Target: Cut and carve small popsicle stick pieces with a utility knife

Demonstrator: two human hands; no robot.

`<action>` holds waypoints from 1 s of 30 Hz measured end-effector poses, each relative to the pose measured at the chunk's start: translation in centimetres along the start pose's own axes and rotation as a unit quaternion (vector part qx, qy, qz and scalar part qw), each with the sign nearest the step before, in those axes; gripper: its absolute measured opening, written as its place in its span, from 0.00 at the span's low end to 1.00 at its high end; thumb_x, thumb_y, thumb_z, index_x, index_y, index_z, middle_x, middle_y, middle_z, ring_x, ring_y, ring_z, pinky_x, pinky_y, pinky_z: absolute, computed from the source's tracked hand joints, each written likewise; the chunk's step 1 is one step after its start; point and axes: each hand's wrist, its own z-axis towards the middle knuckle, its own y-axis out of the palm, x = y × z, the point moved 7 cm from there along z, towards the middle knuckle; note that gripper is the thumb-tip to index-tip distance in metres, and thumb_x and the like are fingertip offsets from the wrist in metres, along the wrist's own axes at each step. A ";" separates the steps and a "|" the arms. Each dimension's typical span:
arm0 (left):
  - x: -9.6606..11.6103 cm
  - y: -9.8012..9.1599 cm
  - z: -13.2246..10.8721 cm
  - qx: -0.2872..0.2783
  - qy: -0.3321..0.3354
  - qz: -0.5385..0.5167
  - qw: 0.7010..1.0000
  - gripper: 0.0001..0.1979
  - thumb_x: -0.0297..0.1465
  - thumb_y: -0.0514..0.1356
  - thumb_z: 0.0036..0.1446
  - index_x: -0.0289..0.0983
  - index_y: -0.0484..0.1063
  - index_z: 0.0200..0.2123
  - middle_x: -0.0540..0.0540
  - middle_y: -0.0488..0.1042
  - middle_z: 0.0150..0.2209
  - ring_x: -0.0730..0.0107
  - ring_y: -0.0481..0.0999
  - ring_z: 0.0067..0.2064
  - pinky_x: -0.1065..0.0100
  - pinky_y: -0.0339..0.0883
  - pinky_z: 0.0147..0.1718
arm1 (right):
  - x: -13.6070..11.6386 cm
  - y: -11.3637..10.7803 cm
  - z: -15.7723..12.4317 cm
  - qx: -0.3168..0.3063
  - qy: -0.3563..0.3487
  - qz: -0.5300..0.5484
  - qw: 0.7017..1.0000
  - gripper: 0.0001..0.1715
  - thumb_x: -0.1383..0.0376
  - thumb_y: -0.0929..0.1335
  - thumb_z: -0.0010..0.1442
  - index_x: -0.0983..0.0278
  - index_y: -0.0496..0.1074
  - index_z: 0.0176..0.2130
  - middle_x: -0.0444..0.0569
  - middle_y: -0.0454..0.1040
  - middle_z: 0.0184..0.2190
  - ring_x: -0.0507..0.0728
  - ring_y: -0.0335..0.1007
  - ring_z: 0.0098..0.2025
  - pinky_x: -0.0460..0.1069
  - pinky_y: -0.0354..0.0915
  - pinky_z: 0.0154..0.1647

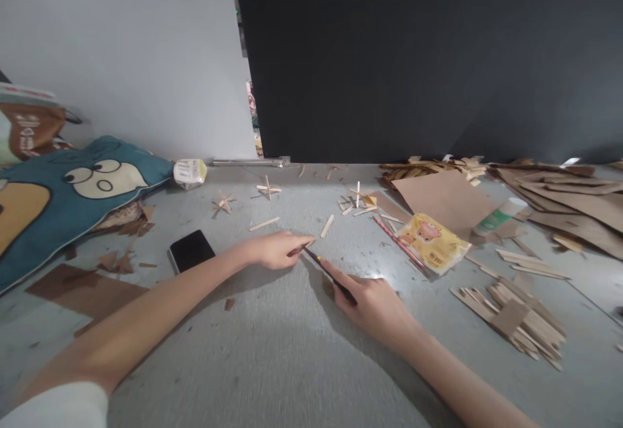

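Observation:
My right hand (374, 301) is closed around a slim black pen-like tool (325, 264) with a yellow band; whether it is a craft knife or a pen I cannot tell. Its tip points up-left and meets the fingers of my left hand (280, 249). That hand has its index finger stretched forward and the others curled; what they pinch, if anything, is hidden. Just beyond the fingertips lie a short wooden stick (328, 225) and another stick (264, 223). Farther back are crossed-stick pieces (268, 188), (224, 202) and an upright stick (358, 194) among loose ones.
A phone (191, 251) lies beside my left forearm, near a blue cushion (104, 181). To the right are a yellow packet (433, 243), a glue stick (501, 215), a bundle of wooden sticks (511, 321) and cardboard sheets (579, 207). A dark panel (428, 58) stands behind.

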 end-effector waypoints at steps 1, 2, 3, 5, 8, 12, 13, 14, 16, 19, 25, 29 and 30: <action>0.2 0.0 0.0 -0.006 0.000 0.005 1.000 0.31 0.26 0.56 0.56 0.40 0.71 0.64 0.51 0.73 0.23 0.63 0.70 0.26 0.67 0.56 0.28 | 0.0 0.0 0.0 -0.001 -0.003 0.001 1.000 0.33 0.68 0.62 0.69 0.60 0.66 0.70 0.46 0.83 0.29 0.52 0.76 0.22 0.45 0.56 0.24; 0.3 -0.1 0.0 -0.007 -0.004 -0.001 1.000 0.32 0.26 0.56 0.56 0.40 0.70 0.65 0.52 0.72 0.22 0.64 0.69 0.25 0.67 0.56 0.27 | 0.0 -0.1 -0.1 -0.002 -0.006 0.001 1.000 0.33 0.68 0.62 0.69 0.60 0.66 0.70 0.46 0.82 0.28 0.52 0.76 0.23 0.45 0.56 0.24; 0.4 -0.1 0.0 -0.010 -0.007 -0.010 1.000 0.32 0.26 0.55 0.56 0.40 0.70 0.65 0.52 0.71 0.22 0.64 0.69 0.25 0.67 0.56 0.27 | 0.0 -0.1 -0.1 -0.002 -0.008 0.000 1.000 0.33 0.69 0.62 0.69 0.61 0.65 0.70 0.46 0.82 0.28 0.52 0.76 0.23 0.45 0.56 0.25; 0.4 -0.2 0.0 -0.006 -0.010 -0.027 1.000 0.33 0.27 0.56 0.56 0.41 0.70 0.66 0.53 0.71 0.22 0.64 0.69 0.25 0.68 0.57 0.27 | -0.1 -0.1 -0.2 0.000 -0.014 -0.007 1.000 0.33 0.69 0.62 0.69 0.61 0.65 0.71 0.46 0.82 0.28 0.52 0.75 0.23 0.45 0.55 0.24; 0.3 -0.2 0.0 0.004 -0.003 -0.028 1.000 0.32 0.27 0.56 0.57 0.42 0.70 0.65 0.53 0.73 0.23 0.64 0.72 0.27 0.68 0.59 0.29 | -0.4 0.0 0.0 0.001 -0.018 -0.025 1.000 0.33 0.69 0.62 0.68 0.61 0.66 0.70 0.46 0.82 0.27 0.52 0.74 0.21 0.45 0.53 0.24; 0.5 -0.2 -0.1 0.011 -0.003 -0.024 1.000 0.32 0.25 0.56 0.57 0.41 0.70 0.66 0.53 0.73 0.23 0.65 0.72 0.27 0.69 0.60 0.29 | -0.7 0.4 0.5 -0.002 -0.013 -0.039 0.999 0.34 0.69 0.62 0.68 0.61 0.67 0.70 0.47 0.82 0.26 0.52 0.74 0.21 0.45 0.52 0.24; 0.5 -0.2 -0.1 0.009 -0.005 -0.020 1.000 0.33 0.25 0.55 0.58 0.41 0.69 0.67 0.53 0.73 0.23 0.65 0.72 0.27 0.69 0.60 0.30 | -0.7 0.4 0.5 -0.002 -0.013 -0.040 0.999 0.34 0.69 0.62 0.68 0.61 0.66 0.70 0.47 0.82 0.26 0.52 0.74 0.21 0.45 0.52 0.24; 0.6 -0.1 -0.1 0.008 -0.006 -0.015 1.000 0.33 0.25 0.55 0.58 0.40 0.68 0.68 0.53 0.73 0.23 0.65 0.72 0.27 0.69 0.60 0.30 | -0.7 0.4 0.4 0.000 -0.012 -0.038 0.999 0.34 0.69 0.61 0.68 0.61 0.67 0.70 0.47 0.82 0.26 0.52 0.74 0.21 0.45 0.52 0.24; 0.6 0.0 -0.1 0.006 -0.008 -0.005 1.000 0.33 0.25 0.54 0.59 0.39 0.68 0.68 0.52 0.73 0.24 0.65 0.72 0.27 0.69 0.60 0.30 | -0.5 0.3 0.2 0.006 -0.012 -0.035 0.999 0.33 0.69 0.61 0.69 0.62 0.67 0.70 0.46 0.81 0.26 0.52 0.74 0.21 0.45 0.51 0.24; 0.3 0.1 -0.1 0.008 -0.010 -0.003 1.000 0.33 0.25 0.54 0.59 0.41 0.68 0.68 0.52 0.74 0.24 0.65 0.72 0.28 0.69 0.60 0.30 | -0.3 0.1 -0.2 0.012 -0.016 -0.036 0.999 0.33 0.69 0.61 0.69 0.62 0.66 0.70 0.45 0.81 0.26 0.52 0.73 0.20 0.46 0.50 0.23; -0.3 0.3 0.0 0.002 -0.013 -0.002 1.000 0.33 0.26 0.54 0.60 0.42 0.66 0.69 0.51 0.76 0.27 0.65 0.73 0.30 0.70 0.61 0.31 | -0.4 0.4 0.1 0.005 -0.015 -0.039 0.999 0.33 0.69 0.62 0.68 0.61 0.67 0.70 0.45 0.81 0.26 0.51 0.72 0.20 0.46 0.48 0.23; 0.1 0.2 -0.1 -0.001 -0.021 0.012 1.000 0.33 0.26 0.53 0.61 0.40 0.65 0.70 0.49 0.77 0.28 0.63 0.74 0.31 0.69 0.61 0.33 | -0.4 0.4 0.0 0.012 -0.012 -0.039 0.999 0.33 0.69 0.62 0.68 0.62 0.67 0.69 0.45 0.81 0.26 0.52 0.72 0.20 0.47 0.48 0.23; 0.2 0.2 -0.1 -0.005 -0.022 0.018 1.000 0.33 0.26 0.53 0.62 0.39 0.64 0.71 0.49 0.77 0.29 0.63 0.74 0.32 0.69 0.61 0.33 | -0.5 0.3 -0.2 0.016 -0.015 -0.036 0.999 0.33 0.69 0.62 0.68 0.62 0.67 0.69 0.45 0.81 0.26 0.52 0.72 0.20 0.47 0.48 0.23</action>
